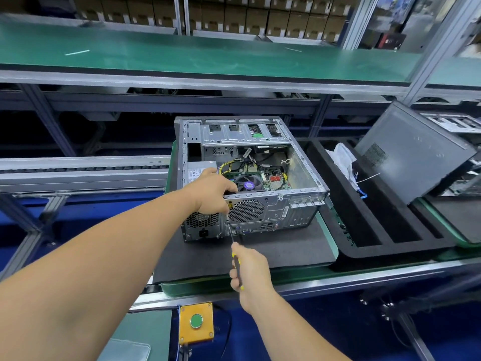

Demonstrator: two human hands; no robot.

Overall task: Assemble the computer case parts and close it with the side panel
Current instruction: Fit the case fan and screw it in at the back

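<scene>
An open computer case lies on its side on a dark foam mat, its rear panel facing me and the motherboard and cables exposed. My left hand grips the top edge of the rear panel, fingers curled over it near the power supply. My right hand holds a yellow-and-black screwdriver. Its shaft points up at the rear panel, and the tip meets it beside the round fan grille. A dark side panel leans tilted at the right, apart from the case.
A black foam tray with long slots sits right of the mat, with white plastic bags and a blue cable at its far end. A yellow box with a green button hangs below the bench edge. A green shelf runs overhead.
</scene>
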